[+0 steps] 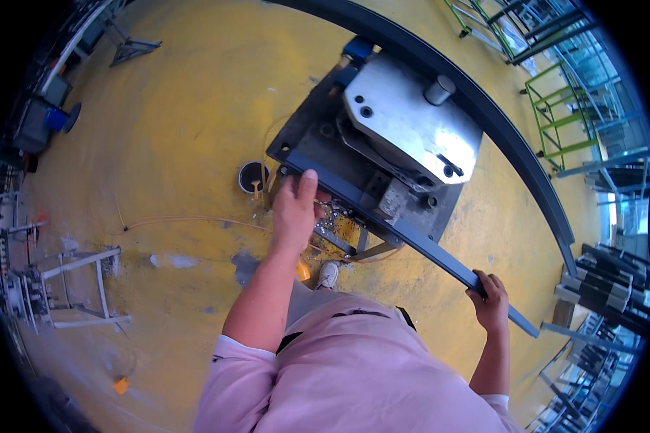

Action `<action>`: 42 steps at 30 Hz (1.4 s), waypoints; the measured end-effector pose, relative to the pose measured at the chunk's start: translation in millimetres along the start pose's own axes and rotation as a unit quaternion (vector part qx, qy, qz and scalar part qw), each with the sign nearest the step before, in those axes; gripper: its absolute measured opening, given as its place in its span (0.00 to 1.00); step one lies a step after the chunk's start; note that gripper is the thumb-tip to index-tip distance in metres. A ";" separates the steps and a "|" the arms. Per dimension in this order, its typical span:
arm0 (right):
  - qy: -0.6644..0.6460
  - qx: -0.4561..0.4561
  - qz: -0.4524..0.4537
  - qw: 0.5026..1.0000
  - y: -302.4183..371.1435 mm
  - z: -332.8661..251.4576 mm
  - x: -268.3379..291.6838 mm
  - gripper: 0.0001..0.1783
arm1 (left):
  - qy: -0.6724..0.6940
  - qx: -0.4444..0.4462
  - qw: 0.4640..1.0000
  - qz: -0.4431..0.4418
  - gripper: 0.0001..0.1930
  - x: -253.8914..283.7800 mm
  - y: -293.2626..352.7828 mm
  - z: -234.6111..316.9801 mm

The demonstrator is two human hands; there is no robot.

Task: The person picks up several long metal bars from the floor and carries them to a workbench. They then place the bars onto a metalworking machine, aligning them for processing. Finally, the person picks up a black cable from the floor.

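A long dark grey metal profile [433, 252] slants from the front of a machine down to the right. My left hand [294, 213] is closed at its upper left end, thumb on top and fingers partly hidden beneath. Farther along, near the lower right end, my right hand [492, 302] wraps round the same profile. The profile passes along the front of the machine's dark base plate [307, 141], beside a small metal block [392, 200]. Over the base plate sits a thick silvery plate [404, 108] with bolt holes and a short round post [439, 90].
Another long dark profile [516, 141] arcs behind the machine. A black bucket [251, 173] with a yellow-handled tool stands left of it. An orange hose [188, 218] crosses the yellow floor. Green frame racks [563, 119] and stacked profiles [603, 281] line the right; a metal stand [79, 289] is left.
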State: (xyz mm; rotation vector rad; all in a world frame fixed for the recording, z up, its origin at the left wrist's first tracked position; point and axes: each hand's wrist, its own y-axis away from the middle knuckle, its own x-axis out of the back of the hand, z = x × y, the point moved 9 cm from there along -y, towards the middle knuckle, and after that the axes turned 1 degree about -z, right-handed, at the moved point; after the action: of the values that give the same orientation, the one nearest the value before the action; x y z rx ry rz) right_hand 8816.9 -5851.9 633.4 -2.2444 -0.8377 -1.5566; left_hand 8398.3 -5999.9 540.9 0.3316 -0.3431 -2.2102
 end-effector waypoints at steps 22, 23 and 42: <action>0.076 0.027 0.141 0.987 54.1 80.8 54.4 0.39 | -0.095 -0.005 0.994 0.052 0.21 6.5 2.6 6.9; 0.094 -0.022 0.154 0.983 67.8 104.1 60.4 0.41 | -0.101 -0.005 0.994 0.053 0.21 6.7 2.3 7.7; -0.267 -0.376 0.320 0.828 259.4 430.9 78.6 0.28 | -0.006 0.002 0.999 0.036 0.23 -6.3 8.1 0.8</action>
State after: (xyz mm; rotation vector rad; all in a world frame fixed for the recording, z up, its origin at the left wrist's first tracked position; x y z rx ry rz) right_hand 9319.3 -5803.7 566.9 -3.0922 0.5759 -1.0025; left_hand 8407.6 -5999.7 545.2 0.3031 -0.3601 -2.1426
